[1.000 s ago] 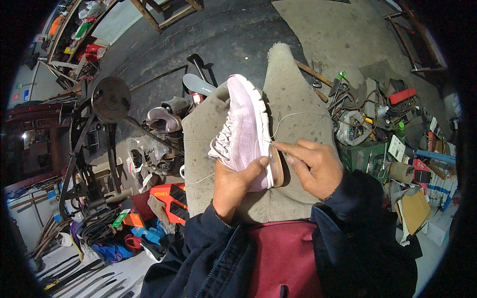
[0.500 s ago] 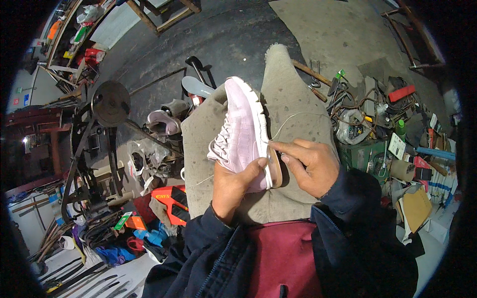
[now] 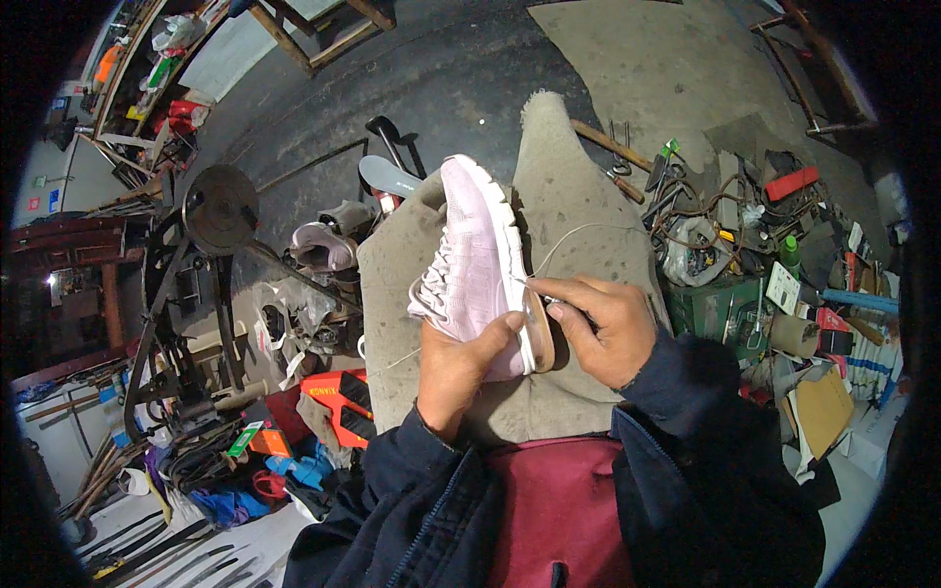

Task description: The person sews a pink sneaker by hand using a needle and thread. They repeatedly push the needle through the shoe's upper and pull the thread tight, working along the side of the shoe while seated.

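Note:
A pale pink lace-up sneaker (image 3: 472, 269) with a white sole lies on its side across the grey cloth over my lap, toe pointing away. My left hand (image 3: 453, 372) grips its heel end, thumb pressed on the sole edge near the tan heel part (image 3: 540, 338). Close to the right side of the sole is my right hand (image 3: 606, 328), thumb and forefinger pinched on a thin, needle-like metal tool, mostly hidden, whose tip meets the sole edge. A pale thread (image 3: 578, 231) loops from the sole over the cloth to the right.
The worn grey cloth (image 3: 578, 186) covers my lap. At left stands an iron machine with a round wheel (image 3: 220, 210), near another pink shoe (image 3: 323, 247). On the right are cluttered tools, wires and a green box (image 3: 720, 312). A red-orange box (image 3: 338, 404) sits at lower left.
My right hand has drawn slightly left and down, with its forefinger and thumb still at the sole edge. The shoe and my left hand have barely moved.

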Action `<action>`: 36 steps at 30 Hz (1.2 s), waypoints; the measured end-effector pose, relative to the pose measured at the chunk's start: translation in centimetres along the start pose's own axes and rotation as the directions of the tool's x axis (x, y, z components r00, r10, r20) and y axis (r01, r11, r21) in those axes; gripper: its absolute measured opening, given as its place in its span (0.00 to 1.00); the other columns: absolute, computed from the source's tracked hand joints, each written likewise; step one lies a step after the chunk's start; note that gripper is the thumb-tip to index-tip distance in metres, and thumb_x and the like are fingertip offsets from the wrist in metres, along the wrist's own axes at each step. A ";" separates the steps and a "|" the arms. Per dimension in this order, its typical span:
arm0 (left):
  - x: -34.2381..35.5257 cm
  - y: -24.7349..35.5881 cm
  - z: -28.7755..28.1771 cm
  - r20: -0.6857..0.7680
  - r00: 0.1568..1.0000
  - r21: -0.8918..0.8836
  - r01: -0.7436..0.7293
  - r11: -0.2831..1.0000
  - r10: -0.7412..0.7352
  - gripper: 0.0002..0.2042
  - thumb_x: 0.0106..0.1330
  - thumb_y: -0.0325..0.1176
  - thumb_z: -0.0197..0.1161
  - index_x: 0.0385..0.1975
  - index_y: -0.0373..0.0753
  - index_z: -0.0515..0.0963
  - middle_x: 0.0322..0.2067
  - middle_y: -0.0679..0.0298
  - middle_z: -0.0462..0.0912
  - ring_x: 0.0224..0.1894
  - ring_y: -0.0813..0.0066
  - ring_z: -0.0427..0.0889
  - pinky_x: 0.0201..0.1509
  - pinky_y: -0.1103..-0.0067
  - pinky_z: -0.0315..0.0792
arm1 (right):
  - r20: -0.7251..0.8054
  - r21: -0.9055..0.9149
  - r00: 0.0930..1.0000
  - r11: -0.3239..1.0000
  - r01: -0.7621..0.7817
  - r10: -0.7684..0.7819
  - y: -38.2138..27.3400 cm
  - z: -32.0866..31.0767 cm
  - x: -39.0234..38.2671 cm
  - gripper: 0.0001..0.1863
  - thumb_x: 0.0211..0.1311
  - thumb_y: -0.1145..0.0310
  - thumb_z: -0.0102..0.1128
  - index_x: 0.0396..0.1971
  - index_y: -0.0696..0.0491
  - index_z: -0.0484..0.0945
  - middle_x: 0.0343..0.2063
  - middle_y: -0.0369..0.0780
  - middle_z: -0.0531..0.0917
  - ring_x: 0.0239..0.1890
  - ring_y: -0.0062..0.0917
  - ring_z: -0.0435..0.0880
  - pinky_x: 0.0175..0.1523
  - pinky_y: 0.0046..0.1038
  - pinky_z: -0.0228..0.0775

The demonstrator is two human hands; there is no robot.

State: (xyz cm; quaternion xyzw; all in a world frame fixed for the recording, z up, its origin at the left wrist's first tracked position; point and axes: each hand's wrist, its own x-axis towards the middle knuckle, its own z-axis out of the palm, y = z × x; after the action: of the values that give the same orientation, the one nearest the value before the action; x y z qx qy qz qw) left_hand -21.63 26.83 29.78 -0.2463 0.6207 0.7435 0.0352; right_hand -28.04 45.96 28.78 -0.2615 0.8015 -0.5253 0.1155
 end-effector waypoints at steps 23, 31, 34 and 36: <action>0.4 -0.1 -0.4 0.035 0.999 -0.051 -0.025 0.998 0.027 0.22 0.61 0.23 0.71 0.56 0.31 0.77 0.47 0.64 0.85 0.47 0.76 0.83 0.53 0.77 0.77 | 0.147 0.179 0.969 0.958 -0.223 0.198 -0.2 -0.8 0.5 0.16 0.73 0.73 0.56 0.57 0.58 0.82 0.35 0.38 0.87 0.30 0.16 0.79 0.39 0.21 0.74; 0.4 0.0 -0.4 0.035 0.999 -0.029 -0.010 1.000 0.011 0.21 0.61 0.23 0.71 0.55 0.31 0.77 0.47 0.63 0.85 0.46 0.76 0.83 0.51 0.77 0.77 | 0.337 0.168 0.889 0.910 -0.379 0.309 -1.4 -3.7 1.7 0.16 0.72 0.71 0.55 0.56 0.57 0.83 0.27 0.36 0.84 0.28 0.15 0.77 0.37 0.22 0.72; 0.4 0.0 -0.4 0.034 0.999 -0.020 -0.014 1.000 0.014 0.22 0.61 0.23 0.71 0.55 0.31 0.77 0.47 0.63 0.85 0.45 0.76 0.83 0.51 0.77 0.77 | 0.324 0.175 0.901 0.917 -0.358 0.289 -1.3 -3.5 1.8 0.16 0.72 0.71 0.55 0.55 0.57 0.83 0.27 0.36 0.83 0.28 0.15 0.76 0.36 0.23 0.71; 0.4 0.0 -0.3 0.031 0.999 -0.024 -0.020 0.999 0.021 0.22 0.60 0.23 0.71 0.55 0.30 0.77 0.47 0.63 0.85 0.45 0.76 0.83 0.51 0.77 0.78 | 0.308 0.186 0.910 0.920 -0.345 0.278 -1.2 -3.2 1.7 0.16 0.72 0.71 0.55 0.55 0.58 0.84 0.27 0.36 0.83 0.28 0.15 0.76 0.36 0.22 0.71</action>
State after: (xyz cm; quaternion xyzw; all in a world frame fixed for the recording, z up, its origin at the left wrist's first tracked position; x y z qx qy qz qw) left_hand -21.86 26.41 29.60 -0.2285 0.6136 0.7550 0.0343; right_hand -30.56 47.19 31.37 -0.1843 0.7408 -0.5499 0.3389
